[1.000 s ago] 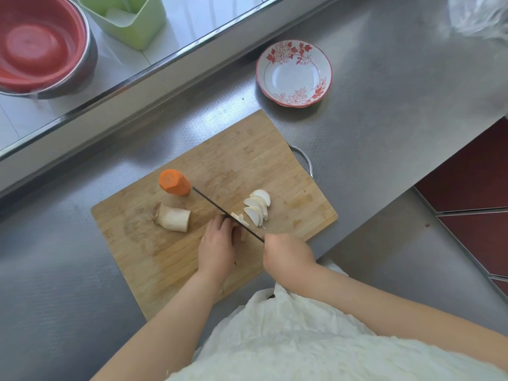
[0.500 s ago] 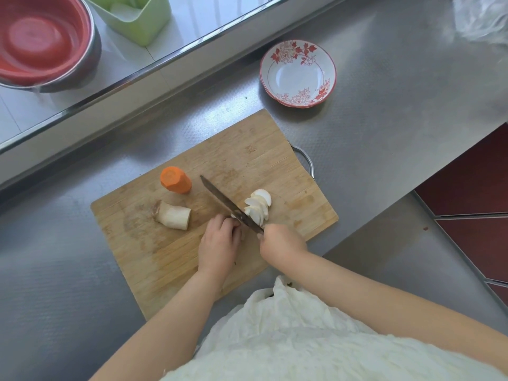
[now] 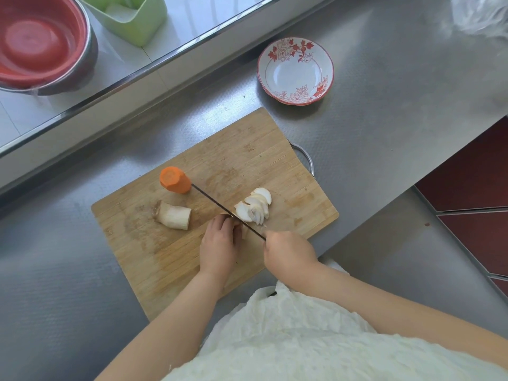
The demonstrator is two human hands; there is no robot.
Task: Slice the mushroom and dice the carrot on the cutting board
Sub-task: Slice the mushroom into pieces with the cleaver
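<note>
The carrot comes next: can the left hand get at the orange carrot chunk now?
Probably not yet: the left hand holds mushroom beside the dark knife blade. The orange carrot chunk stands uncovered beyond.

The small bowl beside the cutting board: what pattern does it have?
The bowl is white with red flowers and a red rim, seen in the head view.

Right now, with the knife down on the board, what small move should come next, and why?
Probably lift the knife and slide the left hand back a little for the next slice. The blade lies against its fingertips, cut slices pile on the far side, and little mushroom shows under that hand. The right hand holds the handle.
</note>
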